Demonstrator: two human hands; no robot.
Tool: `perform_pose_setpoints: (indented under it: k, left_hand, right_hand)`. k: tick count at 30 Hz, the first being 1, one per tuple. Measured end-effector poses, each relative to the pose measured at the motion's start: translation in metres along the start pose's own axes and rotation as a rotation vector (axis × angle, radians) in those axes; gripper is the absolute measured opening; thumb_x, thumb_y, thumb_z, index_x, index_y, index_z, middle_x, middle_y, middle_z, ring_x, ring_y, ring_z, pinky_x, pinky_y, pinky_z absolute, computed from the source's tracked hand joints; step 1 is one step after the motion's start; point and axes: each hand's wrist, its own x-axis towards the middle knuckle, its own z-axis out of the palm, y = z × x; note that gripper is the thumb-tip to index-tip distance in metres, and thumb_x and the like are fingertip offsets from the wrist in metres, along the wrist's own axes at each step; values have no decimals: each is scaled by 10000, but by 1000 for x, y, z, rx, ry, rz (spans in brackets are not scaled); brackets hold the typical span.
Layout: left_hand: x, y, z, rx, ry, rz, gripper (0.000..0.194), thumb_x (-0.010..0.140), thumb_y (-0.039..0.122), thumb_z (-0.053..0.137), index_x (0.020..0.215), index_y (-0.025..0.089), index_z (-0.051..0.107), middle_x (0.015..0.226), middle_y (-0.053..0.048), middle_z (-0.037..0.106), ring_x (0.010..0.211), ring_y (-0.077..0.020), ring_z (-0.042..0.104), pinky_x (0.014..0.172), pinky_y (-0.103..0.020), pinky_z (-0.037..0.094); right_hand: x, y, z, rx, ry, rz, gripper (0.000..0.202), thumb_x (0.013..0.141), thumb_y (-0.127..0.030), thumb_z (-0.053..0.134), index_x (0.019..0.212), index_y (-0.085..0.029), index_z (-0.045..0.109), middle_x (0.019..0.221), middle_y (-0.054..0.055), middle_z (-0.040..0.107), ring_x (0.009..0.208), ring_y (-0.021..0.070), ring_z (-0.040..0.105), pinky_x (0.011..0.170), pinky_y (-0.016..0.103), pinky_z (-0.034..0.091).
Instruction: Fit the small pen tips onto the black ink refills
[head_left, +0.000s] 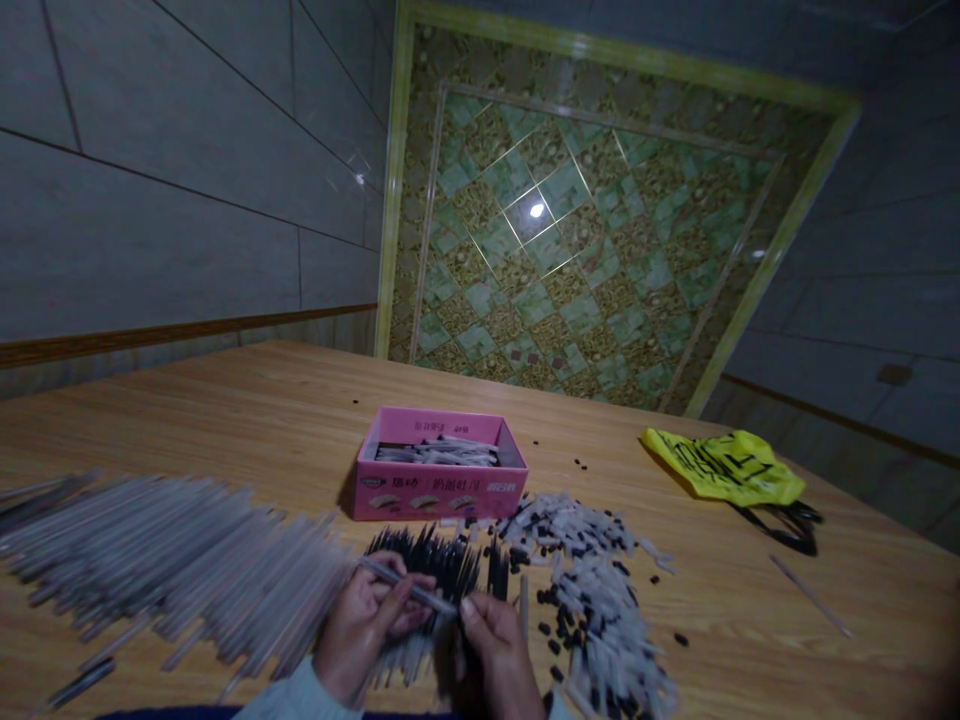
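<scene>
My left hand [358, 622] holds a slim, see-through pen barrel [409, 588], tilted down to the right. Its lower end meets the pinched thumb and fingers of my right hand [496, 648]; any small part held there is hidden. Beneath both hands lies a row of dark, pointed pen pieces [431, 552]. To the left spreads a wide pile of clear pen tubes [169, 560], blurred near my left hand. On the right are heaps of small whitish pieces [619, 630] mixed with little black plugs [553, 646].
Behind my hands stands an open pink box [441, 497] with pens [442, 452] inside. A yellow bag [724, 468] with black straps lies at the right. One thin stick [811, 597] lies near it on the wooden table [247, 410]. Tiled walls rise around.
</scene>
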Motion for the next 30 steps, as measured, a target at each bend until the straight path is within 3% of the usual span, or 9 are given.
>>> perform_pose_setpoints:
  k: [3, 6, 9, 11, 15, 21, 23, 27, 30]
  left_hand:
    - [0, 2, 1, 6, -8, 3, 396, 573, 272, 757, 778, 192, 428, 705, -91, 730, 660, -220, 687, 620, -313, 536]
    - [0, 5, 1, 1, 27, -17, 417, 564, 255, 764, 799, 191, 426, 717, -94, 733, 642, -196, 683, 620, -292, 532]
    - [0, 6, -1, -5, 43, -8, 415, 577, 240, 758, 811, 193, 419, 711, -84, 732, 634, -186, 681, 617, -281, 529]
    - [1, 5, -2, -3, -1, -20, 406, 589, 238, 751, 810, 195, 414, 712, -82, 730, 655, -196, 683, 636, -299, 530]
    - [4, 2, -6, 24, -43, -51, 407, 592, 257, 749, 813, 200, 412, 725, -86, 728, 697, -219, 685, 644, -319, 533]
    - [1, 2, 1, 28, 82, -1, 438, 534, 302, 773, 793, 198, 435, 689, -81, 725, 635, -214, 683, 595, -297, 535]
    - [-2, 2, 5, 24, 77, 30, 430, 536, 316, 768, 790, 201, 440, 673, -72, 720, 627, -211, 680, 579, -285, 532]
    - [-4, 4, 6, 20, 16, 28, 403, 561, 316, 755, 781, 206, 436, 695, -64, 718, 666, -207, 679, 601, -281, 530]
    - [-1, 6, -1, 24, -4, -29, 415, 560, 295, 762, 793, 207, 430, 728, -67, 724, 711, -218, 682, 652, -307, 530]
  right_hand:
    - [1, 4, 2, 136, -63, 120, 474, 767, -635, 376, 563, -208, 398, 396, -59, 382, 321, 81, 310, 328, 197, 218]
    - [-3, -5, -3, -74, 61, -95, 352, 772, -518, 499, 664, -182, 486, 571, -22, 478, 533, 112, 454, 484, 199, 350]
    - [-5, -10, -6, -249, 126, -213, 320, 771, -467, 520, 627, -182, 499, 613, -12, 478, 624, 132, 467, 571, 216, 361]
    - [-5, -7, -4, -174, 92, -154, 374, 766, -501, 505, 566, -188, 454, 542, -29, 438, 540, 116, 445, 506, 208, 342]
    - [-2, 2, 3, 156, -34, 121, 451, 778, -605, 398, 558, -212, 383, 409, -82, 339, 326, 77, 321, 344, 188, 242]
    - [-4, -10, -4, -165, 111, -214, 318, 730, -469, 577, 662, -162, 533, 603, -31, 472, 609, 112, 443, 552, 193, 357]
    - [-5, -10, -3, -137, 100, -173, 381, 752, -505, 528, 580, -167, 488, 544, -37, 439, 551, 105, 434, 502, 189, 339]
    - [-3, -2, 4, 125, -59, 127, 510, 781, -641, 338, 525, -203, 391, 385, -69, 334, 307, 79, 317, 316, 191, 222]
    - [-2, -3, 2, 58, 23, -15, 439, 764, -583, 465, 604, -174, 476, 497, -39, 433, 442, 96, 421, 418, 193, 326]
